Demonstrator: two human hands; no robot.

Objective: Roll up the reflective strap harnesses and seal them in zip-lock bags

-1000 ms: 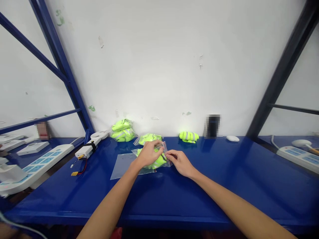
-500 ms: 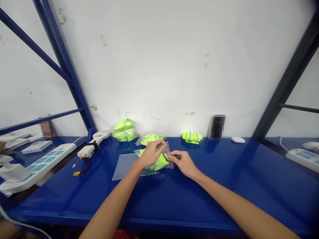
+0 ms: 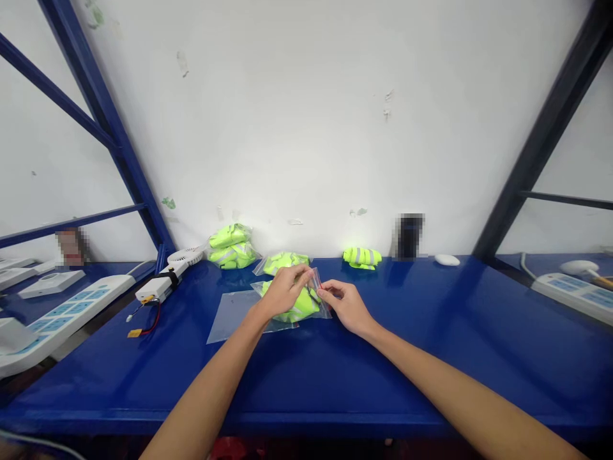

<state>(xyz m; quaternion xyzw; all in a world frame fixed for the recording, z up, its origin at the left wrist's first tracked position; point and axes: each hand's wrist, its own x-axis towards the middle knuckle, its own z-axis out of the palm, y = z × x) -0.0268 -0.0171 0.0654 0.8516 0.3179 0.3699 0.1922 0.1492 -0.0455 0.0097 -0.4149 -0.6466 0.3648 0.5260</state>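
Note:
A clear zip bag (image 3: 297,308) with a folded neon-yellow reflective vest inside lies in front of me, its open end toward the right. My left hand (image 3: 287,291) arches over the bag and pinches its right edge near the top. Lower on that same edge, the thumb and fingertips of my right hand (image 3: 345,305) are closed on the plastic. An empty clear bag (image 3: 230,316) lies flat partly under the filled one. Just behind is another bagged vest (image 3: 282,262).
Two bagged vests (image 3: 232,246) are stacked by the wall. A rolled yellow vest (image 3: 362,257) sits farther right, near a blurred dark object (image 3: 410,236) and a white oval item (image 3: 447,260). At left are a small fan (image 3: 186,255), a battery pack with wires (image 3: 156,287) and a power strip (image 3: 71,319).
The view has shifted slightly. My right hand has slid a little up along the bag's edge, closer to my left hand, which keeps its pinch.

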